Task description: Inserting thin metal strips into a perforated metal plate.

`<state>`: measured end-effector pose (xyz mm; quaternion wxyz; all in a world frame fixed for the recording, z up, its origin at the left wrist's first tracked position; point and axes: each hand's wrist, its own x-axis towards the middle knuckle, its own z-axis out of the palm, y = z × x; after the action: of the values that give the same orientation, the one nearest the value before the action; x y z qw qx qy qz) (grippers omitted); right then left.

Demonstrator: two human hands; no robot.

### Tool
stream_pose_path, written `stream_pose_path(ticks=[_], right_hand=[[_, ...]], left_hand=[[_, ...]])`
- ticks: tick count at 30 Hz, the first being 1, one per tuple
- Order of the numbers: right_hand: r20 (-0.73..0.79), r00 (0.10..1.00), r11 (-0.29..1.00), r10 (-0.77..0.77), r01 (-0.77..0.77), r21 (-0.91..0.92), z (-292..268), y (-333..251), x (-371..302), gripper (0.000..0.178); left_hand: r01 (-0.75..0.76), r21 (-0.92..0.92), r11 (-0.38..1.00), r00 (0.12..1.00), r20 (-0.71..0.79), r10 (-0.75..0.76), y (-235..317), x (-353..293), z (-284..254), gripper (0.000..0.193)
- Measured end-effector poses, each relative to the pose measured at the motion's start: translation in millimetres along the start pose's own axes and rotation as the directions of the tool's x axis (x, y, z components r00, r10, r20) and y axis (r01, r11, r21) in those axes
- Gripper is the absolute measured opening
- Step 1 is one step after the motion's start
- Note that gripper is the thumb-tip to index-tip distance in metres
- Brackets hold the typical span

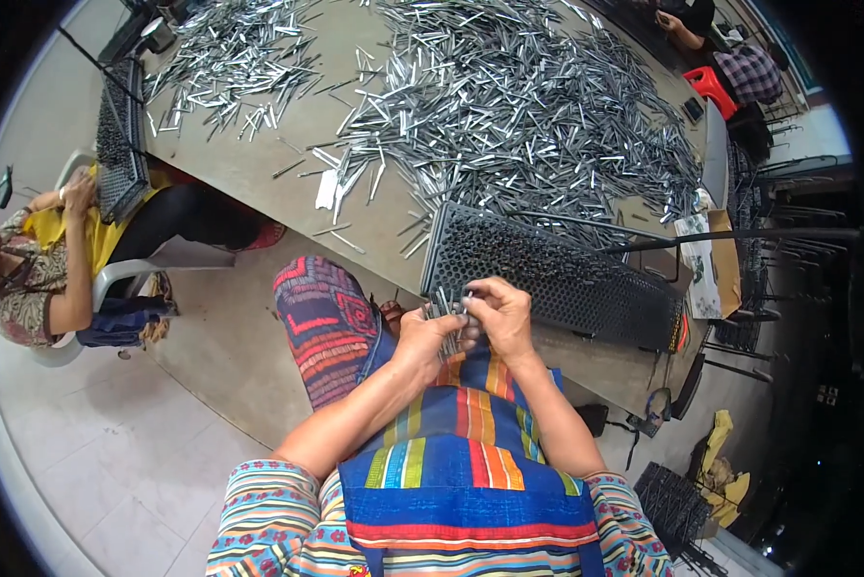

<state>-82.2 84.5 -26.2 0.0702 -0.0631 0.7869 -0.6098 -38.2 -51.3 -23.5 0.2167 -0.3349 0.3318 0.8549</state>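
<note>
My left hand (pixel 419 340) is closed round a small bundle of thin grey metal pieces (pixel 441 306), held above my lap. Close beside it, my right hand (pixel 507 321) pinches at the end of a slim metal piece between thumb and forefinger; its far end is hidden by the fingers. Just beyond both hands a long black tray full of round holes (pixel 586 286) rests tilted at the table's near edge. Many of its holes, mostly toward the left and middle, look filled with dark ends.
A big heap of loose metal pieces (pixel 528 115) spreads over the table (pixel 249 173), with a smaller heap (pixel 244 67) farther left. An open cardboard box (pixel 725 260) stands right of the tray. At left, a seated person (pixel 42 260) holds another perforated tray (pixel 119 144). Another person sits far right.
</note>
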Motion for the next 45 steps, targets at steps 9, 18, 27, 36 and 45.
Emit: stream_pose_path(ticks=[9,18,27,36,45], right_hand=[[-0.346,0.930,0.987,-0.123,0.078,-0.139,-11,-6,23,0.006],[-0.123,0.870,0.721,-0.477,0.307,-0.621,-3,-16,19,0.013],[0.117,0.919,0.872,0.376,-0.394,0.289,-14,-6,-1,0.006],[-0.384,0.917,0.987,-0.108,0.143,0.066,-24,2,20,0.002],[-0.309,0.888,0.927,-0.340,0.260,-0.272,-19,2,23,0.006]], left_hand=[[-0.019,0.100,0.995,0.995,-0.092,0.029,-2,-1,2,0.012],[0.002,0.072,0.997,0.999,-0.046,0.001,3,-2,4,0.013],[0.037,0.143,0.989,0.991,0.121,-0.054,6,-8,11,0.012],[0.233,0.099,0.967,0.970,0.040,-0.238,-26,-27,-8,0.019],[-0.223,0.614,0.757,0.933,0.359,-0.017,-47,-43,-31,0.012]])
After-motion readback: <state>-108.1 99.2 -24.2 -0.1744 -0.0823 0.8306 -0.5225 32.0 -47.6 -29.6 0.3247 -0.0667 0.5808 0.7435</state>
